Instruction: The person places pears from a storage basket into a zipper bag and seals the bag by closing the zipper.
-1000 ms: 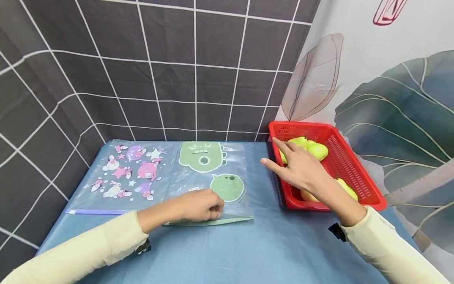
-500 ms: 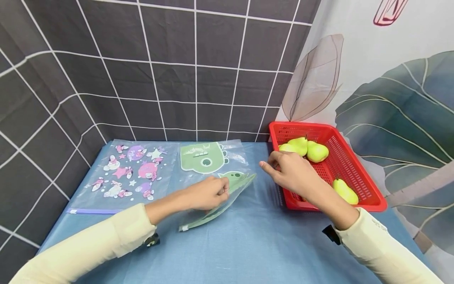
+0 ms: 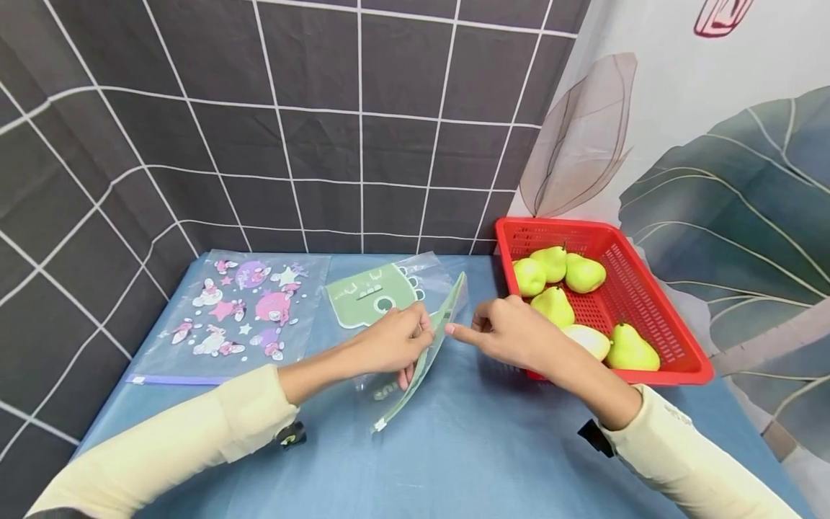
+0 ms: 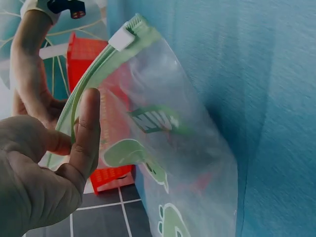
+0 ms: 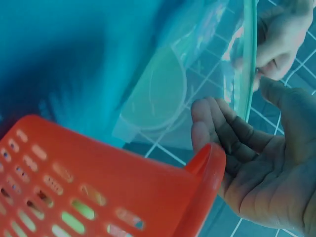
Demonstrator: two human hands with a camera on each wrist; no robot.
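Head view: we see green-trimmed zip bag (image 3: 372, 295) mid-table, mouth lifted, pinched by left hand (image 3: 398, 339). Right hand (image 3: 512, 333), fingers loosely bent, grips nothing; it hides corner of red slotted basket (image 3: 642, 292), at bag's 3 o'clock, holding smooth green pears (image 3: 585, 274). Purple-edged printed bag (image 3: 240, 292) flat at 9 o'clock. Left wrist view: clear, crinkled film partly veils basket; white slider (image 4: 121, 38) at 11 o'clock. Right wrist view: basket wall at 7 o'clock, rounded lip nearest right hand; we cannot tell whether thumb touches zip (image 5: 249, 54).
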